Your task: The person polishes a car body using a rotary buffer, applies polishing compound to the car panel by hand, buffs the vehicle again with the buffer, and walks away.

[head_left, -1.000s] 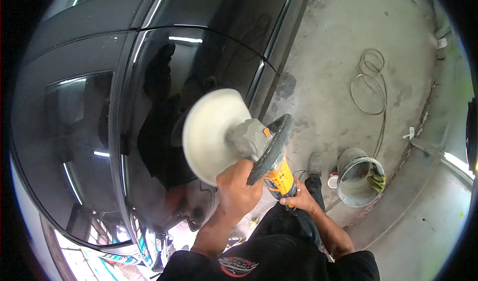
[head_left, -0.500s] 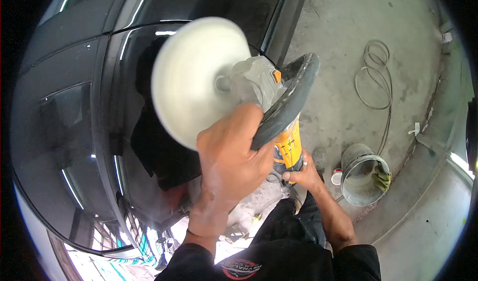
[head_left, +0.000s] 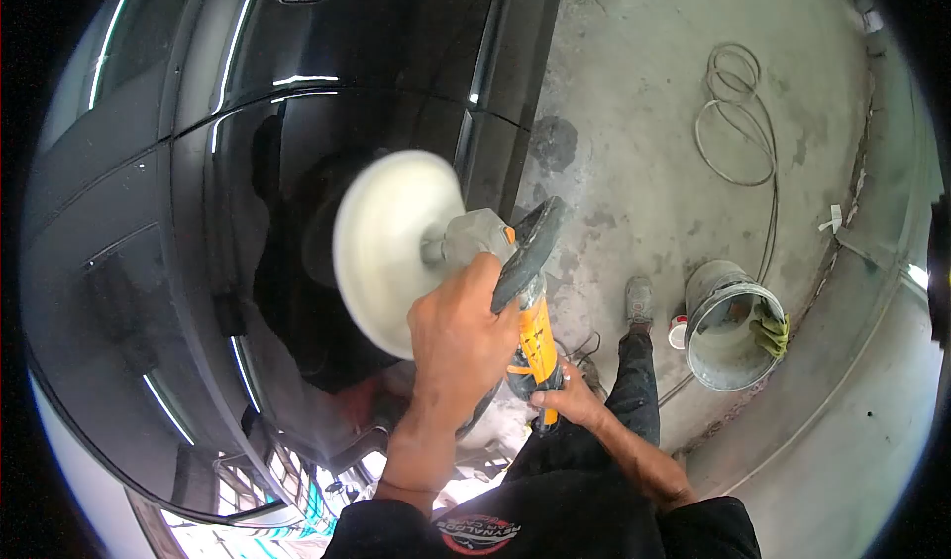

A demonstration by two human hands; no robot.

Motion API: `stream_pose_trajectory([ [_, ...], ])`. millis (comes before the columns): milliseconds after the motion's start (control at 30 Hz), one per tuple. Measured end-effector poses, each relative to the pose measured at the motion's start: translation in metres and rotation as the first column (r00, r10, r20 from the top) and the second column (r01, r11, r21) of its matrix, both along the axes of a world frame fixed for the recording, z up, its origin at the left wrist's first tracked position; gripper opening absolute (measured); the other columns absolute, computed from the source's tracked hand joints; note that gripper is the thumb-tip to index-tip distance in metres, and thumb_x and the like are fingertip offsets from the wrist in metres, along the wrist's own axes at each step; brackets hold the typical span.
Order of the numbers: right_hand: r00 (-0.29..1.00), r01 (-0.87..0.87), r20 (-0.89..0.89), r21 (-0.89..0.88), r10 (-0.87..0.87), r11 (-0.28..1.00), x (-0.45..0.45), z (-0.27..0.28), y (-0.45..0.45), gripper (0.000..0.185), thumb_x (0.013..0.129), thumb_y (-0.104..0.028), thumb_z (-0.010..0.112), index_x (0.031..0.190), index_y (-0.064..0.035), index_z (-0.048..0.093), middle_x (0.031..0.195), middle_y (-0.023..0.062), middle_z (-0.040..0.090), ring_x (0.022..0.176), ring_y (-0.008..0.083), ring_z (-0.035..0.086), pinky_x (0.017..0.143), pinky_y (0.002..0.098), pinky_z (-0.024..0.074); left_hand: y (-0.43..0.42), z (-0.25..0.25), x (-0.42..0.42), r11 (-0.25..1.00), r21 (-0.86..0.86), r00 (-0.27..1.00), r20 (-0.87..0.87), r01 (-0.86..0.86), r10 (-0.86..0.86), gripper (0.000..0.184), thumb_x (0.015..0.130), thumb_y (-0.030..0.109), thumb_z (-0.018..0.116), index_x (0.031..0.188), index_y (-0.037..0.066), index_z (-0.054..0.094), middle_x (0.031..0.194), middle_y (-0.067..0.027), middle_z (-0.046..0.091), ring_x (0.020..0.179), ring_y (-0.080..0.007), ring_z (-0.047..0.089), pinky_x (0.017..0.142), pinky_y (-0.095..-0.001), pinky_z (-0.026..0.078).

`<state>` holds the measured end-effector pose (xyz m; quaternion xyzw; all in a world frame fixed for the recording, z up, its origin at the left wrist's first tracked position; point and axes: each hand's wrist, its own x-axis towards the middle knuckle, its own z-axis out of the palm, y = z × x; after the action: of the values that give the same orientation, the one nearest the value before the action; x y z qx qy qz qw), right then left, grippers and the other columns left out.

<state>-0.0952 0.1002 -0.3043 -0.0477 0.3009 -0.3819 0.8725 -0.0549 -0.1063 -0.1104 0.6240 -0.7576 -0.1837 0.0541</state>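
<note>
A yellow and grey polisher (head_left: pixel 536 336) is held in both hands. Its round white pad (head_left: pixel 391 252) is blurred, as if spinning, and faces the glossy black side of a car (head_left: pixel 297 291). Whether the pad touches the paint cannot be made out. My left hand (head_left: pixel 466 336) is closed near the tool's head, at the black curved handle (head_left: pixel 530 252); some of its fingers are hidden. Farther back, my right hand (head_left: pixel 572 397) wraps around the rear of the yellow body.
On the concrete floor (head_left: pixel 634 163) to the right lies a coiled hose or cable (head_left: pixel 738 113). A bucket (head_left: pixel 708 356) with a yellow-green glove or cloth (head_left: pixel 771 331) over its rim stands by the wall, beside a small red and white container (head_left: pixel 679 332). A shoe (head_left: pixel 639 299) shows nearby.
In the picture, the polisher and both hands sit lower, and the pad looks smaller, farther from the camera. The view has shifted, showing a door handle at the top. Both hands keep their hold.
</note>
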Motion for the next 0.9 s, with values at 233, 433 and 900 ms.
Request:
stream_pose_trajectory([
  [233,0.992,0.122,-0.039,0.015,-0.121,0.992,0.003,-0.007,-0.038,0.062,0.077,-0.028,0.073,0.128,0.0005,0.052,0.099,0.0069,0.065,0.08,0.0167,0.065,0.071,0.0343,0.0587,-0.056,-0.009,-0.038,0.993,-0.014,0.984,0.138,0.116,-0.113,0.016,0.08,0.012,0.071,0.083,0.001,0.059,0.075,-0.0235,0.065,0.075,-0.0451,0.065,0.067,-0.0509,0.049],
  [433,0.987,0.14,0.068,0.09,-0.146,0.986,0.012,0.003,-0.009,0.057,0.083,-0.008,0.072,0.134,-0.0019,0.048,0.105,0.0069,0.065,0.088,0.0144,0.064,0.078,0.0301,0.055,-0.04,-0.001,-0.031,0.993,0.019,0.975,0.189,0.114,-0.116,0.018,0.081,0.014,0.069,0.094,0.003,0.064,0.076,-0.0224,0.066,0.075,-0.0434,0.065,0.068,-0.0503,0.05],
  [900,0.87,-0.173,-0.468,0.002,0.154,0.985,-0.069,-0.015,0.034,0.082,0.065,-0.011,0.091,0.134,0.0027,0.049,0.117,0.0084,0.066,0.108,0.0181,0.062,0.096,0.0323,0.0492,0.075,-0.038,0.053,0.961,0.125,0.895,-0.35,-0.248,0.277,0.026,0.08,0.011,0.083,0.072,0.001,0.06,0.056,-0.0033,0.055,0.052,-0.0085,0.05,0.05,-0.0278,0.04],
])
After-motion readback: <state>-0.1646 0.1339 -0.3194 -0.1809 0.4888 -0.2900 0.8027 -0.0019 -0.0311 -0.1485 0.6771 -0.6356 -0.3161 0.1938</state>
